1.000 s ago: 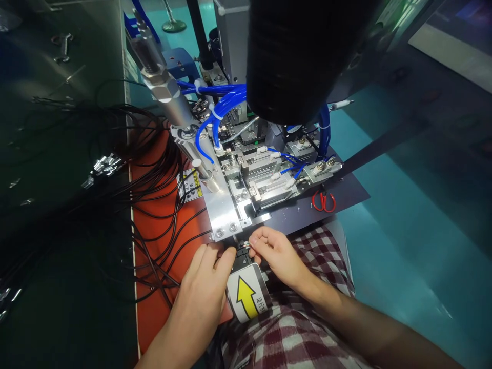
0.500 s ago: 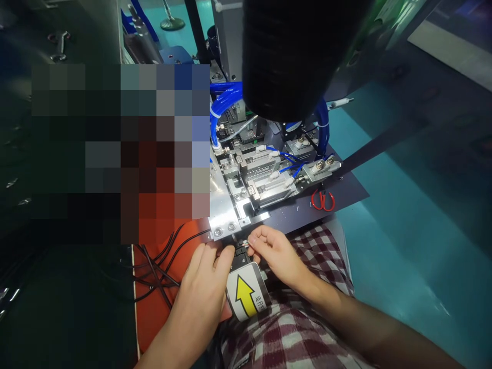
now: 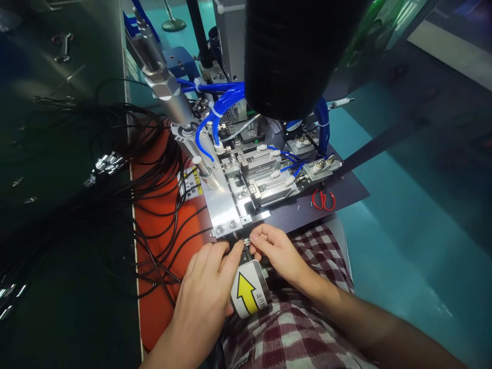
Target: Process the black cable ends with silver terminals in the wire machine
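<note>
In the middle foreground, at the front end of the machine's feed track, my right hand point(image 3: 279, 256) pinches a small silvery connector point(image 3: 247, 241) between thumb and fingertips. My left hand point(image 3: 207, 289) lies just left of it with curled fingers, one digit reaching to the connector's left side. Whatever is beneath the left palm and fingers is hidden. Below the fingertips, a white label with a yellow arrow point(image 3: 246, 292) covers the near end of the machine. Past the hands is a shiny metal plate point(image 3: 225, 212) with bolts.
Black cables point(image 3: 159, 189) run across an orange-red surface point(image 3: 154, 323) at left, some with silvery ends point(image 3: 109, 163). Pneumatic cylinders point(image 3: 271, 166) with blue tubes point(image 3: 230, 97) stand beyond. Red-handled scissors point(image 3: 324, 200) lie at right. A dark cylinder point(image 3: 300, 61) overhangs the top.
My left hand has shifted slightly right, its digit now closer to the connector. My right hand keeps its pinch at nearly the same place.
</note>
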`<state>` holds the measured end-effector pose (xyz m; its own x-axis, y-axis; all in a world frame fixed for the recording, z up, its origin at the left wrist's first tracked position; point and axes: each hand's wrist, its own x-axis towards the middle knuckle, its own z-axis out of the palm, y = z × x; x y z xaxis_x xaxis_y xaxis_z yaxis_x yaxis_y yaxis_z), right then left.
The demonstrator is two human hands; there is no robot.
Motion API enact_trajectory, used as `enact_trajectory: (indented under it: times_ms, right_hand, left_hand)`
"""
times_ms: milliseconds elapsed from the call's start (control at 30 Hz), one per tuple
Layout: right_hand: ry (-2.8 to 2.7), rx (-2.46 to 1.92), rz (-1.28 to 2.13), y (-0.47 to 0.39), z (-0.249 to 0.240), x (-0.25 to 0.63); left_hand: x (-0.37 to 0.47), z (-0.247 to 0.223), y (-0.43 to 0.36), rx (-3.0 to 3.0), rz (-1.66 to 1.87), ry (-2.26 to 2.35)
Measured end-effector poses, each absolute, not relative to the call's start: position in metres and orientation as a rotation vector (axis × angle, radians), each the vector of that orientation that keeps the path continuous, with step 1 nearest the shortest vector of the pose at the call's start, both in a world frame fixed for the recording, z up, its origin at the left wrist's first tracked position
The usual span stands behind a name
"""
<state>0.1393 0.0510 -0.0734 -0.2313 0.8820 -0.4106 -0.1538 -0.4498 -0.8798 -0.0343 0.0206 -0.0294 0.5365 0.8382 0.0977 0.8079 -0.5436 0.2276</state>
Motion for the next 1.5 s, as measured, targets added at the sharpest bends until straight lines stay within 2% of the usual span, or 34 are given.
enact_trajectory:
  times_ms: [200, 533, 800, 1500]
  right_hand:
    - [-0.924, -1.221, 1.786, 0.050, -0.074, 0.143]
    - [-0.937, -1.336, 1.688, 0.048, -0.075, 0.134]
    - [-0.750, -1.195, 1.896, 0.052, -0.075, 0.143]
    - [-0.628, -1.242, 1.697, 0.035, -0.077, 0.125]
  left_hand:
    - [-0.030, -0.035, 0.025, 2.431, 0.389, 1.343]
    - [-0.022, -0.038, 0.027, 2.477, 0.421, 1.401]
    - [-0.025, -0.043, 0.026, 2.504, 0.515, 1.383]
    - [-0.028, -0.043, 0.027, 2.484, 0.582, 1.382]
